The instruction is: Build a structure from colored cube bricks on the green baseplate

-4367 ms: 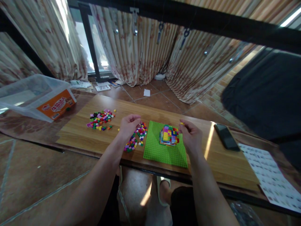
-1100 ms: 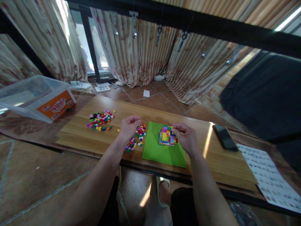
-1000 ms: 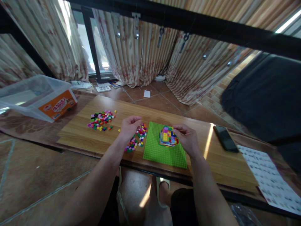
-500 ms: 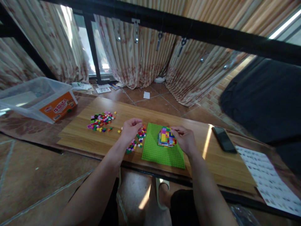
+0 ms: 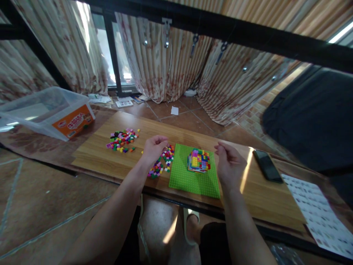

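Note:
A block of many-coloured toy bricks [image 5: 198,161] stands on a green studded baseplate [image 5: 182,180] in the middle of the table. Just right of the plate, my right hand [image 5: 230,162] hovers apart from the block, its fingers curled and thumb near the fingertips. Whether it holds a small brick cannot be made out. My left hand [image 5: 154,149] is over the near pile of loose bricks [image 5: 158,167], left of the plate, thumb and forefinger pinched together. Anything between those fingertips is too small to name, and part of the pile is hidden behind the hand.
A second pile of loose bricks [image 5: 124,140] lies farther left on the wooden board [image 5: 96,147]. Beyond it stands a clear plastic bin [image 5: 55,110] with an orange label. To the right are a black phone [image 5: 267,166] and a printed sheet [image 5: 317,213].
My right hand has moved right, off the brick block, to beside the plate. My left hand stays pinched over the near pile. The whole view has shifted slightly.

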### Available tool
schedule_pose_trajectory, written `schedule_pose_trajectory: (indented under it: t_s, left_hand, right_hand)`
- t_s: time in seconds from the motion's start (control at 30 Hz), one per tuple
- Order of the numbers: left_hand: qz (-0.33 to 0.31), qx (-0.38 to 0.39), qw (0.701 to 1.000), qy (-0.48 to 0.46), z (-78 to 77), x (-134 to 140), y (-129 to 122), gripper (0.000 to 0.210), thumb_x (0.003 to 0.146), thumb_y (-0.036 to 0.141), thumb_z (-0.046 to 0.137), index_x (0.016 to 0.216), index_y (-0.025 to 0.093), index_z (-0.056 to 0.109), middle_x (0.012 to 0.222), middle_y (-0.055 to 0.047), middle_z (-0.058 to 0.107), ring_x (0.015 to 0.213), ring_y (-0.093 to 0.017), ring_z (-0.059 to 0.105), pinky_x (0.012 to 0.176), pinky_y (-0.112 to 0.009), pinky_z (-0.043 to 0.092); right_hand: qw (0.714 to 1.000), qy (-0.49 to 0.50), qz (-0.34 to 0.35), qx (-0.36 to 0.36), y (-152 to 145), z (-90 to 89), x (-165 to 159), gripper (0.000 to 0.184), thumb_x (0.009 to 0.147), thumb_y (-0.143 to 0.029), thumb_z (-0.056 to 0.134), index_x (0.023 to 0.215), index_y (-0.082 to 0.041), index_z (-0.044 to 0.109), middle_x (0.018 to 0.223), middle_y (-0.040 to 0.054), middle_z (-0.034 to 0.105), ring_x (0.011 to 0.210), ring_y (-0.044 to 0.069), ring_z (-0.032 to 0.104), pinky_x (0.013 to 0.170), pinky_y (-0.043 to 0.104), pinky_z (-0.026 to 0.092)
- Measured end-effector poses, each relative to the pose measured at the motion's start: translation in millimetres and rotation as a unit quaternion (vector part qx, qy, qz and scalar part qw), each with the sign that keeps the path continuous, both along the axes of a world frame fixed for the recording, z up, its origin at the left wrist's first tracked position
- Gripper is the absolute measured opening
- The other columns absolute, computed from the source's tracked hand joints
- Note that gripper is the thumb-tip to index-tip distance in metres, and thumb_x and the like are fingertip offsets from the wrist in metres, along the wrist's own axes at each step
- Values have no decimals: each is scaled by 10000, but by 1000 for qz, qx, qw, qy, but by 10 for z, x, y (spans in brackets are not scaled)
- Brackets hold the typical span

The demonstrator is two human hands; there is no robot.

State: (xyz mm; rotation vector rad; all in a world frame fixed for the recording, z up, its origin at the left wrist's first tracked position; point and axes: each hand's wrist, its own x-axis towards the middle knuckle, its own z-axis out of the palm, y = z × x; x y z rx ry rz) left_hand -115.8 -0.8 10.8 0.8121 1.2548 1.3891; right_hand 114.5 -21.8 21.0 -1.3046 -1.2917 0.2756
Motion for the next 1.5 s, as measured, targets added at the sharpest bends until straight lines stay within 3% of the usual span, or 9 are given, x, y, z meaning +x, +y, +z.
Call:
schedule_pose_trajectory:
  t_s: [0.1, 0.17, 0.27, 0.37, 0.67, 1.0, 1.2, 1.33, 1.5]
  left_hand:
    - [4, 0, 1000, 2, 16, -28, -9, 108, 678, 149, 664, 785, 147, 647, 629, 12, 642, 532, -74, 545, 550, -193, 428]
    - [3, -1, 1000, 0, 16, -43, -6, 107, 686, 139, 653, 793, 148, 643, 634, 11, 645, 527, -77, 546, 551, -200, 431]
    - [7, 8, 1000, -10, 9, -66, 5, 90, 695, 129, 640, 784, 149, 633, 630, 16, 640, 547, -82, 561, 570, -205, 444]
    - [21, 17, 1000, -9, 7, -98, 13, 82, 699, 127, 639, 779, 148, 636, 627, 22, 634, 563, -82, 565, 595, -207, 461]
    - [36, 17, 999, -9, 24, -164, 13, 91, 715, 91, 615, 783, 144, 643, 632, 15, 641, 588, -87, 587, 607, -205, 469]
    - [32, 21, 999, -14, 30, -152, 1, 87, 712, 82, 621, 775, 139, 643, 620, 12, 640, 568, -80, 574, 607, -204, 466]
    - [5, 20, 999, -29, 7, -162, 1, 111, 692, 138, 683, 796, 135, 643, 644, 19, 636, 561, -69, 556, 593, -196, 453]
    - [-121, 34, 992, -31, 13, -133, -49, 184, 700, 257, 724, 820, 132, 663, 662, 15, 628, 548, -63, 535, 558, -190, 421]
    - [-273, 46, 961, 15, 39, -59, -128, 305, 716, 430, 723, 739, 131, 666, 618, 6, 604, 553, -74, 529, 539, -191, 405]
  right_hand:
    - [998, -48, 38, 21, -142, 10, -249, 217, 874, -339, 567, 962, -211, 718, 874, 70, 730, 796, 198, 681, 750, 362, 552]
    - [988, -104, 113, 22, -242, -6, -449, 177, 883, -306, 563, 940, -242, 717, 879, 54, 729, 814, 195, 677, 767, 357, 548]
    - [950, -177, 257, 5, -356, -65, -722, 182, 906, -248, 533, 935, -265, 712, 890, 36, 722, 831, 179, 670, 773, 328, 542]
    - [911, -230, 340, -34, -402, -182, -900, 203, 926, -218, 503, 949, -250, 702, 916, 40, 706, 862, 174, 656, 797, 316, 533]
    - [861, -362, 332, -130, -375, -429, -998, 184, 856, -180, 597, 995, -240, 702, 1005, 69, 680, 953, 237, 627, 852, 375, 515]
    - [862, -378, 309, -138, -301, -479, -1052, 137, 903, -236, 552, 896, -223, 689, 949, 62, 654, 869, 206, 618, 784, 326, 497]
    - [929, -226, 282, -75, -289, -325, -1008, 175, 942, -277, 489, 925, -207, 649, 865, 42, 668, 781, 169, 623, 728, 290, 493]
    - [961, -134, 238, -48, -261, -224, -875, 175, 934, -303, 505, 973, -216, 652, 873, 33, 683, 790, 170, 638, 732, 302, 510]
    - [968, -133, 210, -20, -224, -180, -754, 183, 917, -253, 522, 1027, -219, 664, 953, 51, 686, 889, 181, 634, 810, 337, 512]
